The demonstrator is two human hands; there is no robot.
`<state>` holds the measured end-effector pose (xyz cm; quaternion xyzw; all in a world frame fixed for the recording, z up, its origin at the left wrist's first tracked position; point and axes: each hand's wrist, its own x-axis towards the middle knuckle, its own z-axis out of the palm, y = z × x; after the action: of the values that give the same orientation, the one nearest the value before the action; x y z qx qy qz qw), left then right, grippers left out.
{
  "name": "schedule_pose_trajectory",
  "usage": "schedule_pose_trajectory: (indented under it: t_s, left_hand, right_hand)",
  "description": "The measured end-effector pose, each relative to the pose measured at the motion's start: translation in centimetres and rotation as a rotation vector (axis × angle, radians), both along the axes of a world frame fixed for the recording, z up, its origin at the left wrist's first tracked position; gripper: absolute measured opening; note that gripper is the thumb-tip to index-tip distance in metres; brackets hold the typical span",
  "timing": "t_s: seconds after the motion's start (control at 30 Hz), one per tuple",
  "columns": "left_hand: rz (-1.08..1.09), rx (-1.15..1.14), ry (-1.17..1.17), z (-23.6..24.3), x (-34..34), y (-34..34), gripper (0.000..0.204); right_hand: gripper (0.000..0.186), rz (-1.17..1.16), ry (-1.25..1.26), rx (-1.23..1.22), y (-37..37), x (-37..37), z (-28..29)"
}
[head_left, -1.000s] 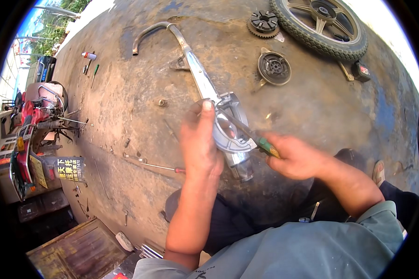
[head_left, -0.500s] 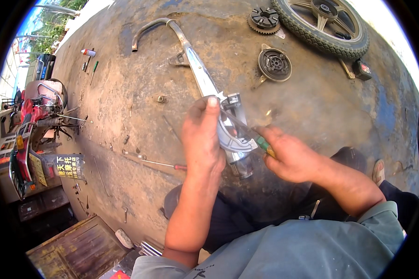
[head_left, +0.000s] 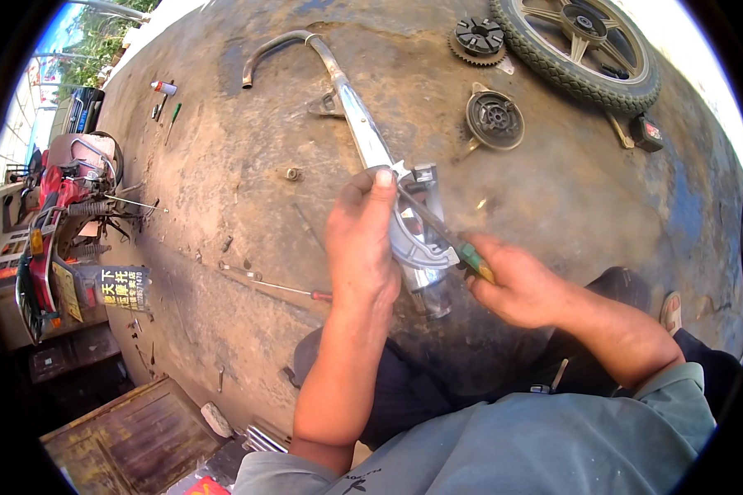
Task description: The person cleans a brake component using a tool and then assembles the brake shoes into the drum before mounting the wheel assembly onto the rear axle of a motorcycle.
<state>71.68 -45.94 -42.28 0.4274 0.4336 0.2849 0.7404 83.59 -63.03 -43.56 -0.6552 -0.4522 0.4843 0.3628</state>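
My left hand [head_left: 363, 235] is closed around a crescent-shaped metal brake shoe [head_left: 414, 252], its thumb pressed on the upper end. In my right hand [head_left: 516, 285] is a file [head_left: 429, 217] with a green and yellow handle. Its grey, tapering blade lies across the shoe's inner side, with the tip close to my left thumb. Beneath both hands a chrome exhaust pipe [head_left: 363, 132] lies on the ground, its curved end pointing away from me. The shoe and my left hand hide part of it.
A spoked motorcycle wheel [head_left: 545, 70], a sprocket hub [head_left: 479, 40] and a round brake plate [head_left: 495, 120] lie far right. A red-handled screwdriver [head_left: 293, 289] is left of my hands. Farther left stands a red motorcycle [head_left: 54, 202], with a wooden cabinet [head_left: 132, 441] near me.
The file has shifted very slightly along the brake shoe. My left hand keeps its hold, and the whole view has moved a little.
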Motion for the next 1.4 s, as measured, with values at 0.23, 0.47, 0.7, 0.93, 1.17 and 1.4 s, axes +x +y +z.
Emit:
schedule_pose_trajectory:
  t_s: [0.23, 0.47, 0.7, 0.93, 1.17, 1.4]
  left_hand:
    - [0.028, 0.005, 0.000, -0.3, 0.2, -0.2, 0.038]
    - [0.012, -0.002, -0.025, -0.5, 0.1, -0.1, 0.037]
    - [0.022, 0.004, -0.013, 0.0, 0.3, -0.3, 0.034]
    - [-0.008, -0.015, -0.034, -0.2, 0.2, 0.1, 0.034]
    - [-0.014, -0.036, -0.020, 0.3, 0.3, 0.1, 0.042]
    - [-0.074, -0.014, -0.015, -0.3, -0.2, 0.8, 0.047]
  right_hand:
    - [0.050, -0.034, -0.167, 0.020, -0.2, -0.8, -0.7]
    - [0.053, -0.034, -0.236, 0.019, -0.3, -0.9, -1.0]
    - [0.053, -0.031, -0.178, 0.013, -0.3, -0.8, -0.9]
    - [0.043, -0.066, -0.011, -0.029, 0.0, -0.7, -0.6]
    - [0.044, -0.054, 0.077, -0.087, 0.3, -0.5, -0.3]
    - [0.045, -0.002, 0.017, -0.066, 0.4, -0.3, -0.7]
